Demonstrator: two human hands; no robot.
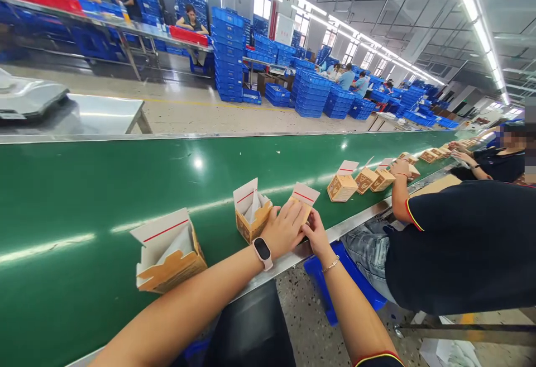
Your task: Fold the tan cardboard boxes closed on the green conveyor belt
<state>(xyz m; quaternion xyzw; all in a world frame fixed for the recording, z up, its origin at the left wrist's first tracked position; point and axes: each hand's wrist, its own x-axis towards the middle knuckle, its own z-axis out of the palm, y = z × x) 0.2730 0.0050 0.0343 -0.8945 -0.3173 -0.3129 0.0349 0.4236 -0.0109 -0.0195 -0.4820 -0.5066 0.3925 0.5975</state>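
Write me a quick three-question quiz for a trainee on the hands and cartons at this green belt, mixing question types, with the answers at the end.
1. True or false: the wearer's left hand and right hand both touch the same carton.

2. Multiple choice: how does the leftmost carton stand on the green belt?
A) Closed, with its flap tucked in
B) Open, with its red-striped flap raised
C) Upside down, with its base upward

3. Fill in the blank: the wearer's watch is on the ____ wrist.

Key: 1. True; 2. B; 3. left
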